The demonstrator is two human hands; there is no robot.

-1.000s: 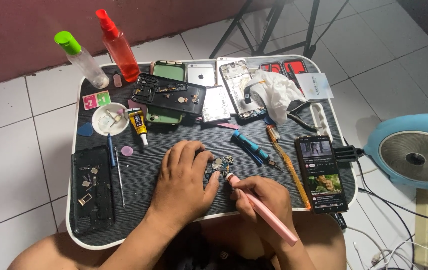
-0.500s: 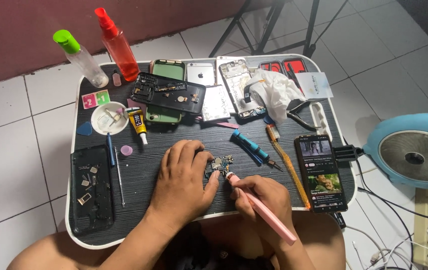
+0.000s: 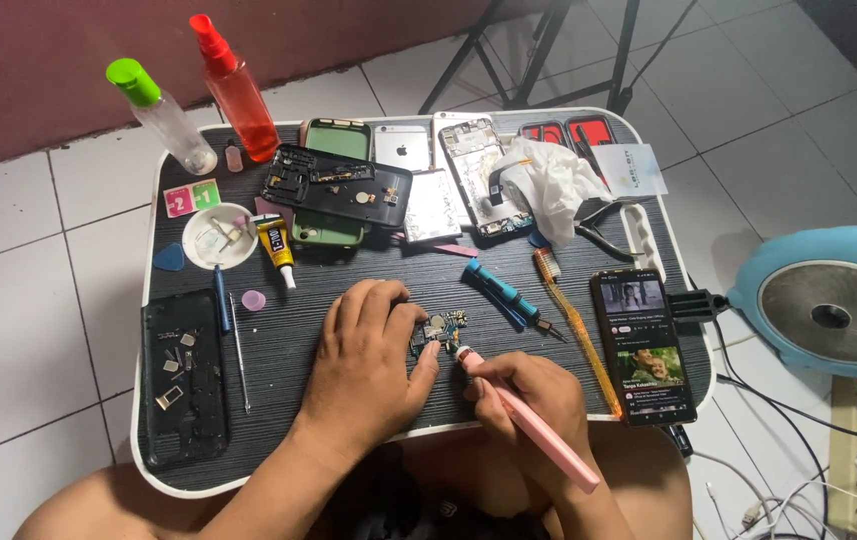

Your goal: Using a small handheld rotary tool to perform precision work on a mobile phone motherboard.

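- Black phone back [image 3: 184, 380] with loose small parts on it, far left of the counter [image 3: 288, 345].
- Left hand [image 3: 368, 365] flat, fingers pressing on the small circuit board [image 3: 440, 331] at counter centre.
- Right hand [image 3: 526, 400] clenched round a pink pen-shaped tool [image 3: 538, 430], tip at the board's near edge.
- Blue screwdriver [image 3: 508, 297] just right of the board.
- Lit phone [image 3: 642, 345] at right edge.

A phone with a lit screen [image 3: 642, 345] is lying at the table's right edge, showing small colourful pictures. A white card [image 3: 631, 171] is sitting at the far right corner. Pink and green square stickers [image 3: 192, 197] are lying far left, a yellow-labelled glue tube [image 3: 276, 250] resting just below them
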